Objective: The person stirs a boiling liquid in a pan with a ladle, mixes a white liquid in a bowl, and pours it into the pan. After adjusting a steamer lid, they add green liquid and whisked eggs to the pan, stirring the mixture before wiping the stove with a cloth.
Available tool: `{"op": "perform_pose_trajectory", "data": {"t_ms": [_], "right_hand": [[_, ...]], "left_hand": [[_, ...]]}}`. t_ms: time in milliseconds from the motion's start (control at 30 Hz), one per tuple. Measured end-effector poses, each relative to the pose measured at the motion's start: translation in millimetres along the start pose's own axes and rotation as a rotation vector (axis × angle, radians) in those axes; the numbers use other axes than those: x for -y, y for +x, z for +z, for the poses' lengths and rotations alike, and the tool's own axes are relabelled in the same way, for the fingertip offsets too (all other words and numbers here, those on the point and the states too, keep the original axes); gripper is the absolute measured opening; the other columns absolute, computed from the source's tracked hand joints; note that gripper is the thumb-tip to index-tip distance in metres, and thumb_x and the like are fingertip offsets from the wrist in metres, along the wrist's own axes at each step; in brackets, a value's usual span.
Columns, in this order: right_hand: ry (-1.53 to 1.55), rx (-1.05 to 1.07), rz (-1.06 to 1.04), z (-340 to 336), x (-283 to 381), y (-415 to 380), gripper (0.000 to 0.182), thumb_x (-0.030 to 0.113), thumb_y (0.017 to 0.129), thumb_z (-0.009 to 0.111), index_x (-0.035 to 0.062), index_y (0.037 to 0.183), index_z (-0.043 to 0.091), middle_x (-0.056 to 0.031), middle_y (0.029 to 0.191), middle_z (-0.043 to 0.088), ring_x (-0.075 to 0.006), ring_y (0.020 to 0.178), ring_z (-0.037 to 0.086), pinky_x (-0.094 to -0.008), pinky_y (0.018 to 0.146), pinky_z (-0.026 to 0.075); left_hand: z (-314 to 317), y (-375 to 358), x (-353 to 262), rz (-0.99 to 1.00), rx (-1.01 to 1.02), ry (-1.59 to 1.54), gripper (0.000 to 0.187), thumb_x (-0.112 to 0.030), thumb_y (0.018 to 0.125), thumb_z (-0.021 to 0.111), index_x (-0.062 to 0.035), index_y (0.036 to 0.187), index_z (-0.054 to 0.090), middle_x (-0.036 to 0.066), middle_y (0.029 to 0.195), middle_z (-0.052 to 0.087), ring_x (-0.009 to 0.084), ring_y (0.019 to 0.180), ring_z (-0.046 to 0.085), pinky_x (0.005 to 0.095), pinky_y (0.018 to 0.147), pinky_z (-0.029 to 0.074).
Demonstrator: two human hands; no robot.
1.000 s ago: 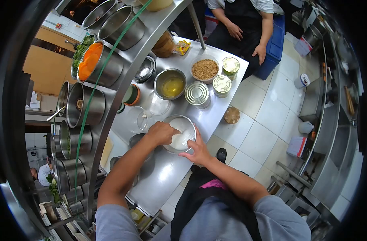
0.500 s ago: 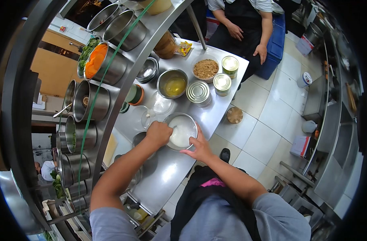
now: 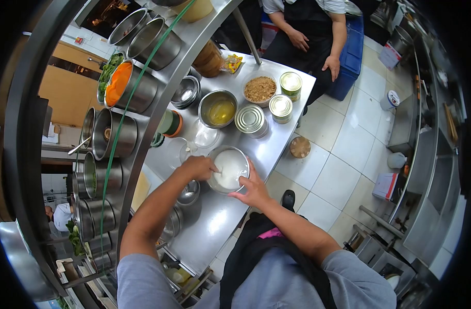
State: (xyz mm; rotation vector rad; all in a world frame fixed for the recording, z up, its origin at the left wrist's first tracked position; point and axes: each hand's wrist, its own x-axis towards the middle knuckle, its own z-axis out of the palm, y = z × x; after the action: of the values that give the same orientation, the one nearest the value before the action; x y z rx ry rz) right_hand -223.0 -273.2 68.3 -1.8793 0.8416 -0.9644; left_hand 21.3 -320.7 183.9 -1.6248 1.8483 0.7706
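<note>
A clear bowl (image 3: 229,191) of white liquid (image 3: 233,167) is tilted slightly over the steel counter's near part. Its right rim is gripped by my right hand (image 3: 253,186), thumb over the edge and fingers around the outside. My left hand (image 3: 198,167) is closed at the bowl's left rim on a thin utensil that dips into the liquid; most of it is hidden. Beyond the bowl stand a steel bowl of yellow liquid (image 3: 220,112), a large can (image 3: 252,121) and a tub of brown crumbs (image 3: 260,89).
Two smaller cans (image 3: 290,86) (image 3: 281,108) stand near the counter's right edge. A shelf of steel pots (image 3: 115,135) runs along the left. Across the counter, a person (image 3: 307,36) sits on a blue box (image 3: 351,59). A round lid (image 3: 300,147) lies on the floor.
My left hand has shifted slightly left and down at the bowl's rim, uncovering more of the utensil and liquid. The whole view has shifted slightly.
</note>
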Motion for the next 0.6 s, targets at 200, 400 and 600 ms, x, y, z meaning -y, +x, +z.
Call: {"op": "perform_pose_trajectory", "data": {"t_ms": [200,400,600], "right_hand": [[-0.023,-0.004,-0.012,1.1,-2.0,-1.3,0.052,0.041,0.066,0.092,0.0041,0.080,0.058,-0.0369,0.158,0.022,-0.0550,0.139,0.037,-0.0526,0.109,0.042],[-0.026,0.030,0.012,2.6,-0.1,-2.9,0.052,0.039,0.067,0.092,0.0030,0.082,0.057,-0.0368,0.159,0.018,-0.0558,0.142,0.032,-0.0524,0.111,0.040],[0.020,0.066,0.078,0.1,-1.5,0.2,0.045,0.028,0.068,0.091,0.0038,0.090,0.060,-0.0353,0.159,0.018,-0.0547,0.145,0.027,-0.0541,0.114,0.037]], "left_hand": [[43.1,-8.0,-23.1,-0.074,-0.061,-0.325,0.036,-0.015,0.088,0.058,-0.0237,0.116,0.077,0.013,0.111,0.074,0.0330,0.099,0.071,0.0378,0.088,0.055],[105.8,6.7,-55.0,-0.234,-0.244,-1.072,0.036,-0.010,0.089,0.056,0.0018,0.119,0.071,0.021,0.103,0.075,0.0273,0.093,0.072,0.0347,0.087,0.054],[51.8,-13.6,-109.8,-0.336,-0.400,-0.585,0.036,-0.018,0.092,0.056,0.0054,0.114,0.070,0.029,0.100,0.072,0.0433,0.095,0.071,0.0473,0.087,0.054]]}}
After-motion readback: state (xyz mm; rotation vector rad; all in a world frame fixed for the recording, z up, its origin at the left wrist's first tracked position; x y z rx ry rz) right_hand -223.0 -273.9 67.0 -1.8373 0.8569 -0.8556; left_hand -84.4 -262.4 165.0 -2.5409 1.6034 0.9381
